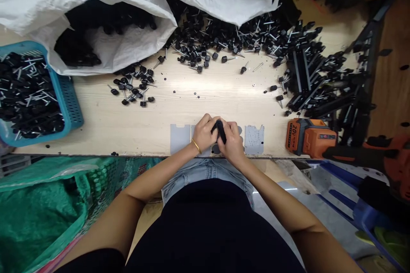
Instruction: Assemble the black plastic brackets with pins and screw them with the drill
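Note:
A small black part point(220, 131) is held between my two hands, close to the front edge of the wooden table point(218, 89). My left hand point(205, 133) is closed on its left side, with a yellow bangle on the wrist. On the other side, my right hand point(232, 140) has its fingers wrapped round the same part. Grey flat pads lie under and beside my hands, one to the left point(180, 138) and one to the right point(254, 140). The fingers hide much of the part.
Black knobs with metal pins point(198, 42) are heaped at the back. A blue basket point(68, 98) of them stands left, below a white sack point(121, 51). An orange power tool point(318, 138) and long black parts point(299, 72) lie right. A green sack point(41, 217) hangs lower left.

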Motion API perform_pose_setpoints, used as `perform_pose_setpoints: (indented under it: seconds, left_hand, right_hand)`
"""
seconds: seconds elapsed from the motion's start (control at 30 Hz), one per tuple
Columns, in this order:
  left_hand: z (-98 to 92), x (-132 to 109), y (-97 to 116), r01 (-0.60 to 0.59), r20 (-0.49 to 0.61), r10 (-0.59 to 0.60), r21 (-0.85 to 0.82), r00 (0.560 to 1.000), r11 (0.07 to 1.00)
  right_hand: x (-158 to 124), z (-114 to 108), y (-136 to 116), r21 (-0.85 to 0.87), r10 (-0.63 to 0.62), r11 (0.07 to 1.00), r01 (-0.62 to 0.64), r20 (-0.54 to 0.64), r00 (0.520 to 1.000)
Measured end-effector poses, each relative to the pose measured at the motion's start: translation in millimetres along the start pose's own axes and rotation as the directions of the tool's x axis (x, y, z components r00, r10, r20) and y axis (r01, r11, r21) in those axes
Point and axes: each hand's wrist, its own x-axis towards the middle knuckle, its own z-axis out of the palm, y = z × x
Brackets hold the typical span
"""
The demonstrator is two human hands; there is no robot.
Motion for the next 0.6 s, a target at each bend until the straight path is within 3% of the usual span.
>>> perform_pose_setpoints:
  seconds: [0.23, 0.37, 0.4, 0.47, 0.6]
  left_hand:
    - [-2.9, 1, 3, 0.043, 0.038, -0.043, -0.002, 0.998, 0.999]
    - [-18.6, 1, 0, 0.130, -0.006, -0.130, 0.019, 0.992, 0.991]
    - [-24.9, 0, -3, 0.149, -0.016, -0.149, 0.027, 0.989, 0.988]
    - [-38.5, -2, -10, 0.147, 0.006, -0.148, 0.065, 0.989, 0.987]
    - [-56.4, -6, -21, 0.015, 0.122, -0.039, 0.189, 0.992, 0.982]
  right_hand:
    - [-2, 0, -3, 0.023, 0.026, 0.999, -0.026, 0.000, 1.000]
    - [19, -30, 7, 0.225, -0.031, 0.974, 0.008, 0.096, 0.995]
    - [31, -42, 11, 0.242, -0.006, 0.970, -0.010, 0.065, 0.998]
    - [67, -71, 20, 0.171, 0.085, 0.983, -0.066, -0.103, 0.991]
    - [167, -131, 38, -0.117, 0.116, 0.976, -0.182, -0.427, 0.897]
